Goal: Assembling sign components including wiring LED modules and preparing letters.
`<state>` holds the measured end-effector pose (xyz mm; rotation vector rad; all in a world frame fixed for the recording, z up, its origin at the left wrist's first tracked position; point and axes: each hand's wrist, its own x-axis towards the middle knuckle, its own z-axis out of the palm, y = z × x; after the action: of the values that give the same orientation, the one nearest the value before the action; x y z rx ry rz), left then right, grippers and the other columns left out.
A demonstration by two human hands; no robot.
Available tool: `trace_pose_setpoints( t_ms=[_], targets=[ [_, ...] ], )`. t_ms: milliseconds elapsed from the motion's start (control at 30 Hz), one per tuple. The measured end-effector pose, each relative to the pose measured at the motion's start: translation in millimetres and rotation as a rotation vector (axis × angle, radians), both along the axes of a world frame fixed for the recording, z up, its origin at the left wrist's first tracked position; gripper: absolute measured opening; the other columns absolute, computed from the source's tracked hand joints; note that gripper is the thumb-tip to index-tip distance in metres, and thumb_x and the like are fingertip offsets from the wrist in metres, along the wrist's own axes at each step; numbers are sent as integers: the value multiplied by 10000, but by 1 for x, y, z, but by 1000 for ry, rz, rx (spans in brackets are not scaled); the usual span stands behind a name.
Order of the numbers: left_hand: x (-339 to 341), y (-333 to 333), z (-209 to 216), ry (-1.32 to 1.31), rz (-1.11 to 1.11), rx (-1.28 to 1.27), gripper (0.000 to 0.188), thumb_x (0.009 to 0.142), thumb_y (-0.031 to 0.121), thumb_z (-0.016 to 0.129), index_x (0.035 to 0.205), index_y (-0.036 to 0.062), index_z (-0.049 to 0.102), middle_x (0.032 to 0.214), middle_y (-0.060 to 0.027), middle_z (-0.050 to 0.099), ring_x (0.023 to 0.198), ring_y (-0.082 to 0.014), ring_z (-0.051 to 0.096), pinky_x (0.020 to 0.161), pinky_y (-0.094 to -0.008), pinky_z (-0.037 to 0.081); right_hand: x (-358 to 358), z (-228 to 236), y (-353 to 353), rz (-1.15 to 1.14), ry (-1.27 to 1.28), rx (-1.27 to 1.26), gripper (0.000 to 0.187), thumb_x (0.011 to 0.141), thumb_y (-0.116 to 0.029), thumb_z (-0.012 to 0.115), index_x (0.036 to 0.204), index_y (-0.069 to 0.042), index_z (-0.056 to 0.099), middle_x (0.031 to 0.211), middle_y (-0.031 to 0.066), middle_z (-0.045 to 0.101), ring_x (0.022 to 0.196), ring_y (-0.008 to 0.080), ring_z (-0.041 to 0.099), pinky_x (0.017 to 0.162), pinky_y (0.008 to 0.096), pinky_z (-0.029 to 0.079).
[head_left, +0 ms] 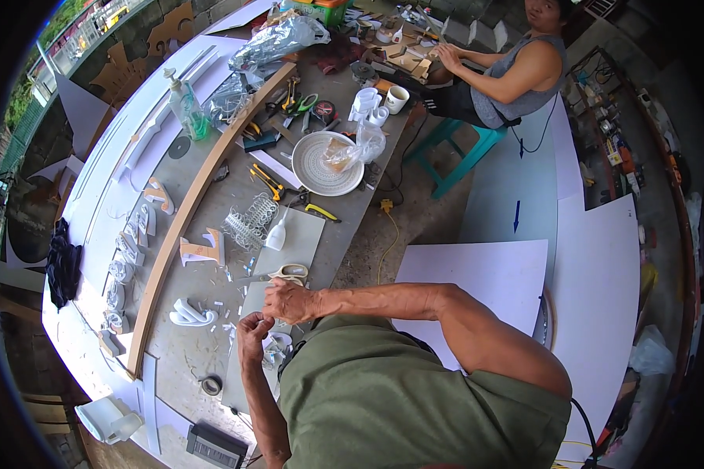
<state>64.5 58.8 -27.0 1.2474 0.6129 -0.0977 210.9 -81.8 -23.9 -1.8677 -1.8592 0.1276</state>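
Clearly the work sits mid-way: both hands meet over a small white cut-out piece (275, 344) at the near edge of the grey workbench (211, 352), close to the person's chest. The right hand (287, 301) is curled, fingers bent down toward the piece, and seems to pinch something small, though what exactly it grips cannot be told. The left hand (252, 332) is also closed into a loose fist just below it, touching or steadying the white piece; how firmly it holds is hidden by the knuckles.

Several finished-looking pieces already lie about: a white curved letter shape (192, 314) just left of the hands, a tan-faced letter (203, 250) standing farther up, and a row of white letter pieces (129, 250) beyond the long curved wooden strip (195, 211). A glue bottle (277, 232) and a roll of tape (291, 273) rest on a grey cutting mat (301, 238) just above the hands. Judging by this, a good share of pieces is shaped, while the one in hand looks unfinished. Across the bench another person (508, 74) works separately.
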Motion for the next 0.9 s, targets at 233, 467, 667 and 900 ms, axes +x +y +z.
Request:
trace_pose_setpoints(
  t_ms=[233, 467, 667, 900],
  targets=[
    [-3, -5, -5, 37, -13, 247, 218, 831, 164, 777, 912, -29, 717, 710, 13, 638, 600, -41, 508, 539, -195, 369, 3, 0, 4, -39, 215, -94, 86, 740, -183, 627, 757, -102, 650, 776, 71, 632, 862, 279, 639, 799, 449, 490],
    [-1, -8, 5, 5, 12, 615, 259, 814, 171, 803, 936, -41, 719, 847, -91, 728, 757, -146, 674, 710, -296, 541, 4, -5, 17, -117, 227, -167, 133, 736, -182, 636, 777, -55, 648, 809, 139, 649, 854, 347, 650, 783, 469, 515],
    [-14, -22, 3, -110, 132, 898, 209, 743, 214, 795, 874, 66, 724, 797, -125, 660, 714, -315, 636, 655, -418, 497, 1, 23, 23, -81, 335, -237, 99, 750, -151, 645, 751, -53, 628, 802, 136, 644, 833, 337, 632, 747, 472, 497],
    [-24, -40, 0, -47, 269, 1116, 161, 719, 238, 758, 754, 92, 698, 783, -102, 651, 813, -345, 650, 682, -459, 514, -2, 34, 31, -4, 415, -334, 77, 798, -46, 713, 807, 0, 652, 706, 97, 636, 612, 200, 592, 597, 343, 466]
  ],
)
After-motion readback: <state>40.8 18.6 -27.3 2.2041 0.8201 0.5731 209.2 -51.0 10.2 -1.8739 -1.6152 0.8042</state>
